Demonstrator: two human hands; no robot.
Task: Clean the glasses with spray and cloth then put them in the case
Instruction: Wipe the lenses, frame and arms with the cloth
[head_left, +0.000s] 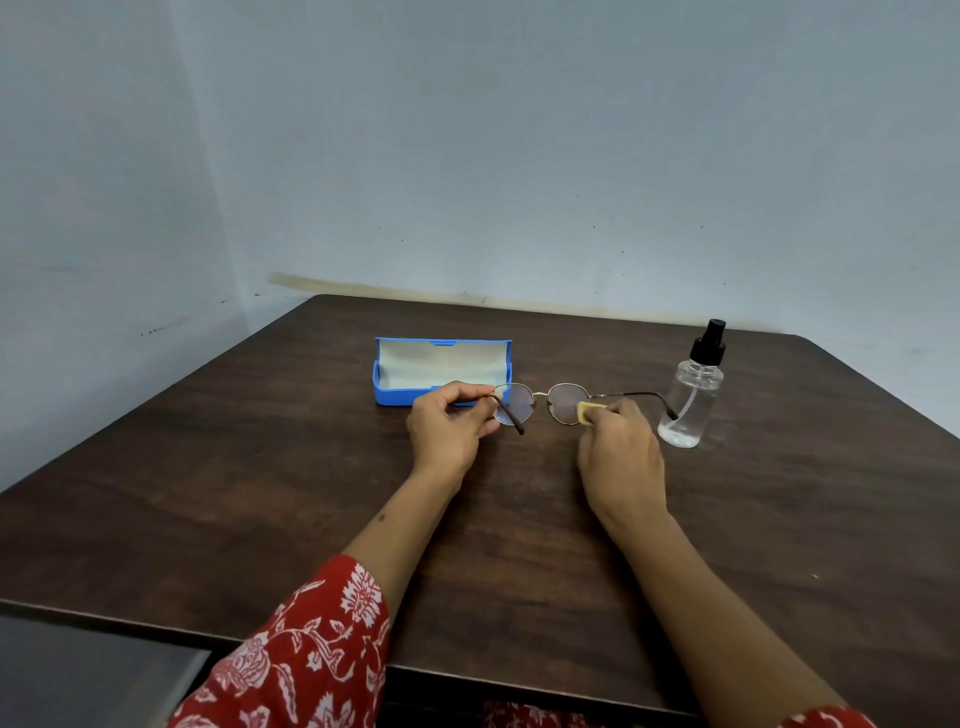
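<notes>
Round metal-framed glasses (540, 396) with both temples unfolded are held above the dark wooden table (260, 493). My left hand (449, 423) grips the frame at its left hinge. My right hand (618, 452) pinches a small yellow cloth (586, 413) against the right lens. A blue glasses case (387, 392) lies open behind my left hand, showing its pale lining. A clear spray bottle (691, 395) with a black pump top stands upright to the right of the glasses.
The table stands in a corner against pale blue walls (519, 156). Its near edge runs along the bottom, with a red patterned sleeve (291, 654) over it at the left.
</notes>
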